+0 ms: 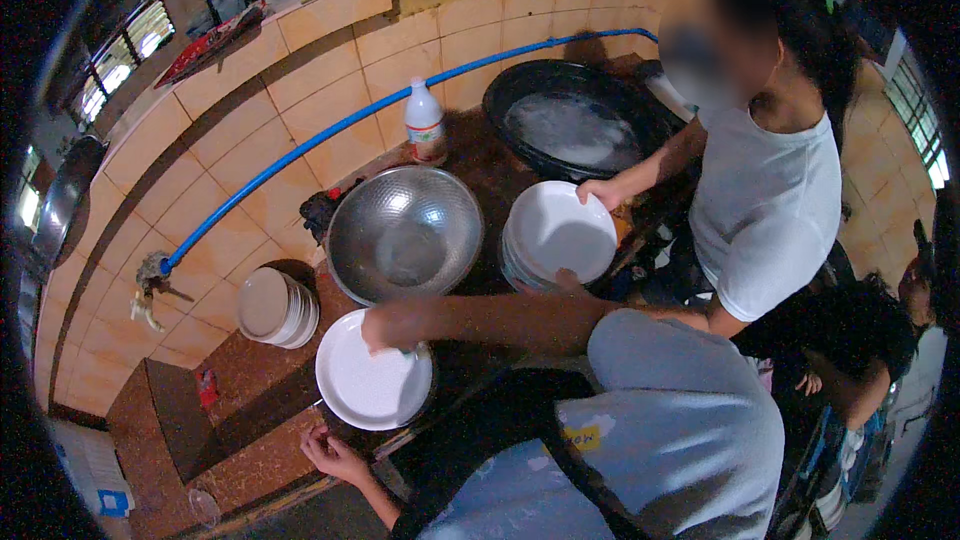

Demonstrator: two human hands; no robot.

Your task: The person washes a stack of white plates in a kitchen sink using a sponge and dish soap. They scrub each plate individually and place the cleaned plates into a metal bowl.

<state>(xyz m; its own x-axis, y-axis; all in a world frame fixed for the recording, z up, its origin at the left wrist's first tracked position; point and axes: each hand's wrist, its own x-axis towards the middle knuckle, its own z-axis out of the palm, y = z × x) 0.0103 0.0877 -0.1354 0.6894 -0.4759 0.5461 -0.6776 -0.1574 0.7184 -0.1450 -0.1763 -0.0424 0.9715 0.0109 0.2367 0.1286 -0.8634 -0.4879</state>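
Observation:
A round white plate [373,390] is tilted in front of me, near the counter edge. My right hand [390,326] is at its upper rim, fingers lying over the inner face. That hand is blurred, and whether it grips the rim or presses something against the plate is unclear. Just below the plate is my left hand [330,454], empty, with loosely curled fingers apart. Beyond my right hand stands a large hammered metal bowl [405,240]. A stack of plates [277,307] sits left of it, by the tiled wall.
A co-worker in a white T-shirt [772,187] handles a white plate [562,232] on a stack. Behind are a black basin of sudsy water [577,127] and a plastic bottle [424,124]. A blue pipe [300,150] runs along the wall to a tap [150,300]. Another person [862,345] is at right.

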